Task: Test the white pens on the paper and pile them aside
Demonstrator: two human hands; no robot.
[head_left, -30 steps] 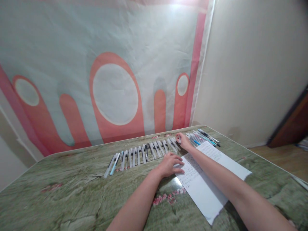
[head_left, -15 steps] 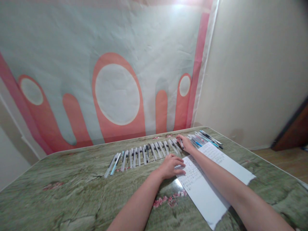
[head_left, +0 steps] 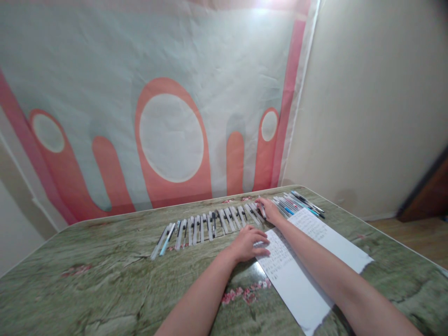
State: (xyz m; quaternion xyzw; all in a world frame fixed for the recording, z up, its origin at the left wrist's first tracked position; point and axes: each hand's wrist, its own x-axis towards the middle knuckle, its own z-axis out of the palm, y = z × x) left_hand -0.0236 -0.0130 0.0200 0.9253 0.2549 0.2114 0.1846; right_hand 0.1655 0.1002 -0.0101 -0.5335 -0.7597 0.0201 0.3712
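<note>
My right hand [head_left: 269, 211] is closed around a pen [head_left: 263, 211] at the right part of a long row of pens [head_left: 210, 225]. The row is mostly clear-barrelled pens with dark parts, plus a light blue pen [head_left: 167, 240] near its left end. My left hand [head_left: 249, 243] rests with fingers apart at the left edge of a sheet of paper [head_left: 297, 294] covered in handwriting on its upper part. My right forearm crosses over this paper and hides some of it.
Beyond my right hand lie several more pens [head_left: 308, 203], some blue and dark, close together. The table [head_left: 105, 280] has a green stone-like pattern with pink flowers. A printed cloth [head_left: 217, 60] hangs behind it, and a plain wall [head_left: 360, 102] stands to the right.
My right hand has shifted very slightly at the pen row, still holding the pen. My left hand stays in place, and the view has tilted a little.
</note>
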